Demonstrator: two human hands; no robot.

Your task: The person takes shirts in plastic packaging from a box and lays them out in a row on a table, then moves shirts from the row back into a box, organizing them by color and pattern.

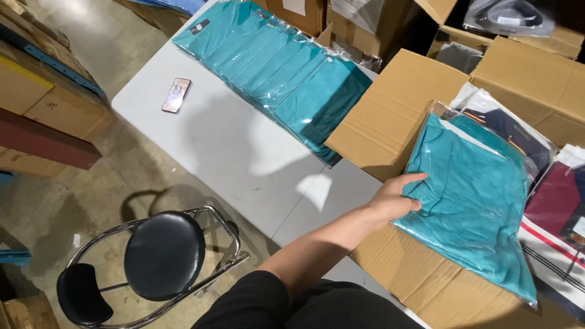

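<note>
Item in hand: bagged teal garment (481, 213), lying flat on top of an open cardboard box (396, 109) at the table's right end. My left hand (396, 198) grips its left edge, thumb on top. My right hand is out of view. On the grey folding table (237, 152): overlapping row of bagged teal garments (280, 67); phone (176, 95). Beside table: black stool (161, 256).

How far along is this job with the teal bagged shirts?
Done: a row of teal bagged shirts lies overlapped on the grey table. In hand: one hand grips another teal bagged shirt at the open cardboard box. Left: darker bagged garments still sit in the box.
</note>
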